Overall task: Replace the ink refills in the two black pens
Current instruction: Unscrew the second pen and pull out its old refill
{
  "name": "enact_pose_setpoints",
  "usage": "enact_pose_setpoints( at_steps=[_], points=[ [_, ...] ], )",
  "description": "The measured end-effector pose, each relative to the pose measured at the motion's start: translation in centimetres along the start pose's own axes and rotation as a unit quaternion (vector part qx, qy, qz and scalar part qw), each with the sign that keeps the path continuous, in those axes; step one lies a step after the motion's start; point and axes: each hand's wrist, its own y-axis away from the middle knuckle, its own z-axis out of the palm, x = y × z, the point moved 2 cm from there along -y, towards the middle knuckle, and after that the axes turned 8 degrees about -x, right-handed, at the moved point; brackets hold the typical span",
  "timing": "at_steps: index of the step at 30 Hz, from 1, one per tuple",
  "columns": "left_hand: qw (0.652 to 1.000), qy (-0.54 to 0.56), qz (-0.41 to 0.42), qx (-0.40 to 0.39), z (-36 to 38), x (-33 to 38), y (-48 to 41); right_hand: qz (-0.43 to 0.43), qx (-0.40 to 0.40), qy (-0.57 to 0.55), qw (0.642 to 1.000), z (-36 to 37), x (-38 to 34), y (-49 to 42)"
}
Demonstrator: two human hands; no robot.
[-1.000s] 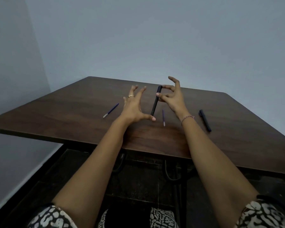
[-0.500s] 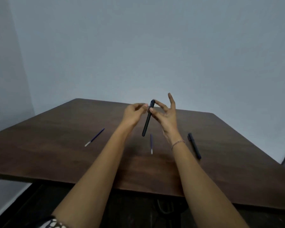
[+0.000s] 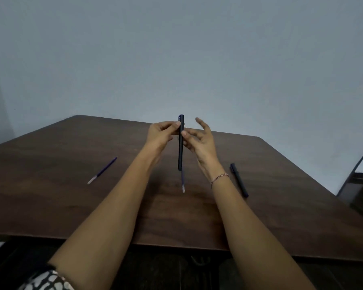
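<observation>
Left hand: our left hand [image 3: 161,133] is raised above the worktop, its grip narrow, thumb and fingertips pinching the held pen near its top end
Right hand: our right hand [image 3: 201,141] is at the same pen from the other side; its grip is a light pinch, thumb tip and a finger on the barrel just below the left grip, the other fingers splayed loose
Held pen: the held pen [image 3: 180,143] is black, nearly upright, in the air between both hands, its lower end free
Second pen: the second pen [image 3: 239,180] lies flat on the worktop, near our right wrist, not touching it
Middle refill: the middle refill [image 3: 183,184] lies on the worktop between our forearms, pale tip toward us, far end hidden behind the held pen
Left refill: the left refill [image 3: 102,170] lies aslant, well apart from our left forearm
Worktop: dark brown wood [image 3: 50,195]
Bracelet: a thin chain [image 3: 219,177] on our right wrist
</observation>
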Motion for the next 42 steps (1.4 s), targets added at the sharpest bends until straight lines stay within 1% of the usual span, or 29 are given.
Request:
enact_pose_setpoints(
  at_steps=[2,4,6,7,11,13,18,24,28,35,37,40,42],
  points=[
    [0.999,0.02,0.003,0.032,-0.1,0.0,0.1,0.05,-0.03,0.011,0.998,0.2,0.2,0.4],
    [0.997,0.041,0.002,0.066,-0.4,0.2,0.3,0.087,-0.08,0.056,0.991,0.6,0.6,0.7],
    [0.995,0.068,0.002,0.078,-0.6,0.3,0.3,0.095,-0.118,0.114,0.982,1.1,0.8,1.0],
    [0.994,0.087,0.002,0.069,-0.5,0.4,0.4,0.09,-0.126,0.131,0.979,1.3,0.8,1.0],
    [0.99,0.136,-0.04,-0.022,0.7,0.6,0.4,0.072,-0.126,0.166,0.975,1.5,0.8,1.0],
    [0.989,0.137,-0.052,-0.036,1.4,0.6,0.5,0.071,-0.131,0.18,0.972,1.8,0.9,1.0],
    [0.984,0.174,-0.042,0.024,1.7,0.4,0.6,0.072,-0.132,0.206,0.967,2.9,1.2,1.0],
    [0.984,0.171,-0.016,0.052,1.6,0.4,0.3,0.065,-0.107,0.232,0.965,3.8,1.2,1.0],
    [0.979,0.184,-0.011,0.086,1.3,0.3,0.4,0.069,-0.109,0.263,0.956,4.1,1.4,1.1],
    [0.984,0.165,-0.028,0.066,0.2,0.3,0.4,0.051,-0.113,0.231,0.965,3.5,1.0,1.4],
    [0.982,0.161,-0.034,0.097,-0.5,0.3,0.3,0.057,-0.113,0.257,0.958,3.3,0.9,1.3],
    [0.97,0.183,-0.032,0.156,-1.9,0.1,0.0,0.061,-0.124,0.326,0.935,3.0,0.9,1.4],
    [0.961,0.2,-0.033,0.189,-2.9,-0.1,-0.2,0.071,-0.126,0.35,0.925,2.6,0.7,1.5]
  ],
)
